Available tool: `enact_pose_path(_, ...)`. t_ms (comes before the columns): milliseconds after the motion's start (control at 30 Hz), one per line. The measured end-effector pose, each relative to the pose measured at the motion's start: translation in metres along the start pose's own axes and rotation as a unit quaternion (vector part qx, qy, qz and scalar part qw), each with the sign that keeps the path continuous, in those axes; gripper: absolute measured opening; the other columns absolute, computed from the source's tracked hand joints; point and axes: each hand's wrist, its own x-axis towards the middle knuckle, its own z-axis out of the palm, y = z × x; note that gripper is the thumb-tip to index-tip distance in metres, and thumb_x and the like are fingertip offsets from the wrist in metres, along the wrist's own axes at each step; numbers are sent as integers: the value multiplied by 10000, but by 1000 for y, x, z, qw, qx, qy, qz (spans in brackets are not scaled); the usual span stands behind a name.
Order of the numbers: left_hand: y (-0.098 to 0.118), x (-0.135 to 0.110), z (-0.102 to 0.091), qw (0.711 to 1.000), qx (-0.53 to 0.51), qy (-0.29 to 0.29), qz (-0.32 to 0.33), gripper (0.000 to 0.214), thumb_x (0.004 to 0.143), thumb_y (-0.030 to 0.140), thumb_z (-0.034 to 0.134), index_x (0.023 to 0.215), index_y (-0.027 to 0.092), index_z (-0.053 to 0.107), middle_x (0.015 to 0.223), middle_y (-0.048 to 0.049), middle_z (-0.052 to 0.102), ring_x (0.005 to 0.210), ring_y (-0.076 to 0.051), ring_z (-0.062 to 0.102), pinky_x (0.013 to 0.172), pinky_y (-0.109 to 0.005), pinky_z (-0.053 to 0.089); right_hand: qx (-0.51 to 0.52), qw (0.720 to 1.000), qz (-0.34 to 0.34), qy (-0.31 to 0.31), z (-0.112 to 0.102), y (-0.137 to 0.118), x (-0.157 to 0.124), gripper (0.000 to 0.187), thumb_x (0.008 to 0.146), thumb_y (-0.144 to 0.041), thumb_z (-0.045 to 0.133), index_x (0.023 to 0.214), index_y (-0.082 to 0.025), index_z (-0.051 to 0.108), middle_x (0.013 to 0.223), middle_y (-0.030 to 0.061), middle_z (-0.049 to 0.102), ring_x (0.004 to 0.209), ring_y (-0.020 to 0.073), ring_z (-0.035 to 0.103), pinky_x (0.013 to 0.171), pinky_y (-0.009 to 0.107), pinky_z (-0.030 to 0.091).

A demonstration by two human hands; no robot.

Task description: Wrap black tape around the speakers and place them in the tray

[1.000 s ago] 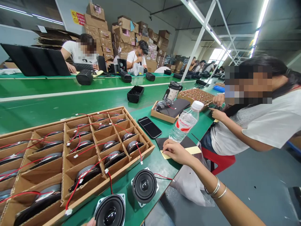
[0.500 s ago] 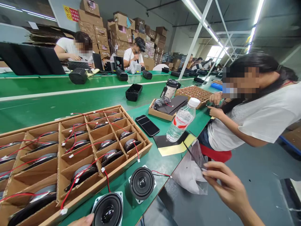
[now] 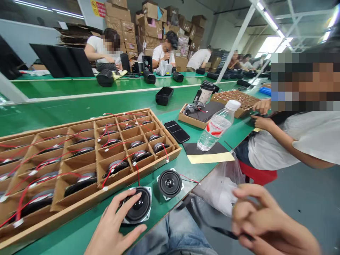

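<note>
The left hand (image 3: 110,221) is placed over the near speaker driver (image 3: 141,208), which lies cone upward on the green bench (image 3: 197,170), just beside the divided cardboard tray (image 3: 148,173). Its fingers are spread wide, two lying across the cone side and the thumb apart from them by the lower frame corner; whether they press on the cone cannot be confirmed. The right hand (image 3: 262,219), off the bench edge, has its fingers drawn together on a black strip (image 3: 225,232), which trails toward the person's lap. A second speaker driver (image 3: 170,183) lies near the first, apart from it, cone also upward. Judged from these positions, the step in hand is steadying the driver while the strip is being handled. The next move would call for a hold on the metal frame, clear of the cone, with the strip's loose end under control. The right hand is blurred, so the exact pinch point is not legible. The strip's far end is indistinct, its material cannot be determined, and the left hand covers part of the near driver. The tray is cut off at the left border.
</note>
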Motion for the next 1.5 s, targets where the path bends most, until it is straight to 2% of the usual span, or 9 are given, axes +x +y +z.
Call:
enact_pose_path(133, 25, 14, -21, 990, -95, -92, -50, 481, 794, 281, 558, 1235, 331, 371, 1261, -39, 399, 1153, -202, 460, 954, -340, 420, 196, 961, 73, -181, 53, -8, 21, 459, 782, -205, 655, 1168, -413, 520, 1211, 62, 465, 613, 101, 607, 611, 263, 556)
enact_pose_path(267, 36, 25, -34, 977, -136, -143, -81, 546, 765, 243, 584, 1249, 328, 349, 1279, -30, 350, 1179, -200, 410, 1010, -368, 353, 219, 925, 151, -272, 77, -4, 35, 110, 737, -187, 673, 829, -247, 661, 1164, 61, 488, 633, 84, 574, 656, 247, 526)
enact_pose_path(333, 35, 30, -36, 975, -144, -152, -72, 589, 732, 215, 607, 1250, 311, 344, 1275, -31, 349, 1177, -201, 402, 1014, -365, 341, 197, 922, 165, -289, 85, -1, 44, 26, 738, -187, 650, 713, -192, 643, 1114, 64, 510, 628, 78, 546, 656, 237, 505)
enact_pose_path(467, 32, 30, -35, 977, -146, -145, -59, 603, 707, 207, 625, 1237, 282, 349, 1250, -36, 388, 1145, -202, 424, 985, -353, 363, 162, 919, 171, -315, 103, 5, 65, 81, 742, -177, 603, 678, -162, 650, 1018, 61, 526, 625, 80, 517, 584, 212, 460)
enact_pose_path(633, 36, 10, -36, 978, -123, -155, -59, 688, 688, 252, 676, 1270, 299, 313, 1288, -48, 416, 1179, -231, 409, 998, -398, 348, 97, 919, 155, -349, 120, 7, 83, 139, 740, -109, 569, 650, -151, 666, 942, 54, 559, 795, 135, 563, 641, 214, 454)
enact_pose_path(833, 37, -7, -37, 967, -169, -173, -84, 742, 668, 334, 704, 1293, 286, 306, 1313, -65, 410, 1208, -246, 388, 1029, -427, 319, 28, 912, 118, -391, 133, 9, 90, 177, 754, -87, 577, 616, -152, 668, 870, 25, 595, 647, 89, 569, 595, 192, 448)
enact_pose_path(1100, 28, -8, -30, 947, -220, -200, -118, 912, 631, 350, 706, 1374, 226, 192, 1427, -101, 279, 1308, -281, 247, 1074, -483, 227, -63, 898, 39, -434, 150, 5, 102, 153, 733, -47, 615, 642, -149, 685, 755, 24, 647, 724, 126, 593, 669, 197, 442)
enact_pose_path(1300, 23, -16, -26, 948, -231, -177, -133, 982, 617, 347, 722, 1388, 257, 121, 1435, -66, 274, 1307, -249, 264, 1081, -442, 234, -102, 872, 30, -478, 158, 4, 109, 137, 745, -79, 600, 692, -140, 711, 718, 32, 664, 678, 128, 589, 617, 192, 411)
enact_pose_path(1500, 25, -15, -26, 943, -248, -175, -133, 983, 634, 373, 717, 1393, 238, 107, 1448, -106, 237, 1313, -257, 248, 1074, -466, 237, -109, 859, 30, -500, 162, 4, 113, 147, 753, -93, 588, 713, -150, 717, 720, 27, 679, 651, 124, 585, 580, 185, 395)
